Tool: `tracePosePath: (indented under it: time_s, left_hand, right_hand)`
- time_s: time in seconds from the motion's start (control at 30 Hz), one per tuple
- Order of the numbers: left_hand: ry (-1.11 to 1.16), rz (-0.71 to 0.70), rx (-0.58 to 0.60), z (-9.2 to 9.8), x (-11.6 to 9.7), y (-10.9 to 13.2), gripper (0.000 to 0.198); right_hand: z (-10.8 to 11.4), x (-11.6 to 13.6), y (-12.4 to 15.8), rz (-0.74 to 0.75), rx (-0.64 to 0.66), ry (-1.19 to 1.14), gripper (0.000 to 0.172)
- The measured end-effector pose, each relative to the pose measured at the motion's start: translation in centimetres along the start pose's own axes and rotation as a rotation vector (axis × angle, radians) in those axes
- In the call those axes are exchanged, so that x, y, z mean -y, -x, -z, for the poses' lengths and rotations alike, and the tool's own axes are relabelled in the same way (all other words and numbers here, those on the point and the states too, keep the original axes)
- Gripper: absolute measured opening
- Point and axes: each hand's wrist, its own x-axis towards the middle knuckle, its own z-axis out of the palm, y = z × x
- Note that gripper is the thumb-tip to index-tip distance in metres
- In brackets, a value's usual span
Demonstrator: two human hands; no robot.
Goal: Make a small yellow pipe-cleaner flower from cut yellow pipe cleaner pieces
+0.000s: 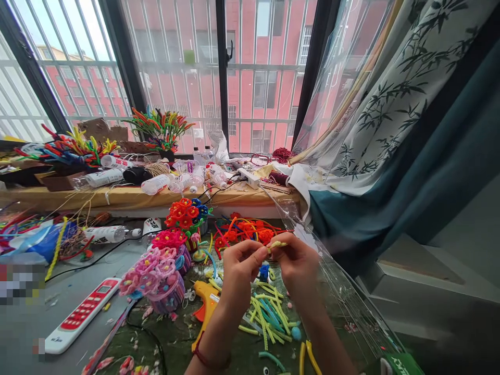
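Observation:
Both my hands are raised over the table and meet in front of me. Between their fingertips is a short, bent piece of pale yellow pipe cleaner (278, 244). My left hand (240, 271) pinches its near end; my right hand (295, 263) has thumb and fingers closed on it too. Below them lies a loose heap of cut yellow-green pipe cleaners (265, 317) with some blue ones mixed in. A small dark blue pipe-cleaner piece (264, 272) sits just under the hands. Left of my left forearm rests a yellow-orange glue gun (207, 302).
Pots of pink pipe-cleaner flowers (152, 276) and red ones (183, 213) stand left. Behind my hands are red-orange pipe cleaners (242, 229). A white remote with red buttons (84, 315) lies left, near a black cable (156, 338). Plastic bottles (156, 183) clutter the windowsill.

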Motion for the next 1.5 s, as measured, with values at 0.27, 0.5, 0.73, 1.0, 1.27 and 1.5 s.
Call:
tracePosePath:
  time_s: [0.27, 0.5, 0.73, 1.0, 1.27, 1.5]
  left_hand:
    - [-0.442, -0.467, -0.172, 0.2, -0.1, 0.1, 0.016]
    - [-0.955, -1.005, -0.117, 1.9, 0.2, -0.5, 0.017]
    - [-1.030, -0.935, -0.028, 2.1, 0.8, -1.0, 0.020]
    - [-0.704, -0.556, -0.018, 1.1, 0.8, -0.6, 0.022]
    - [-0.188, -0.077, 0.039, -0.1, 1.1, -0.4, 0.028]
    - [-0.050, 0.048, 0.101, 0.1, 1.1, -0.8, 0.030]
  right_hand:
    - [0.2, 0.0, -1.1, -0.195, 0.085, -0.150, 0.026]
    - [-0.4, -0.3, -1.4, -0.513, 0.144, -0.291, 0.049]
    - [-0.4, -0.4, -1.2, -0.473, 0.109, -0.262, 0.044]
    - [-1.0, -1.0, -0.7, -0.345, 0.048, -0.178, 0.034]
    - [-0.9, -1.1, 0.0, -0.134, -0.007, 0.068, 0.011]
    - [-0.9, -1.3, 0.1, -0.072, -0.045, 0.147, 0.010]
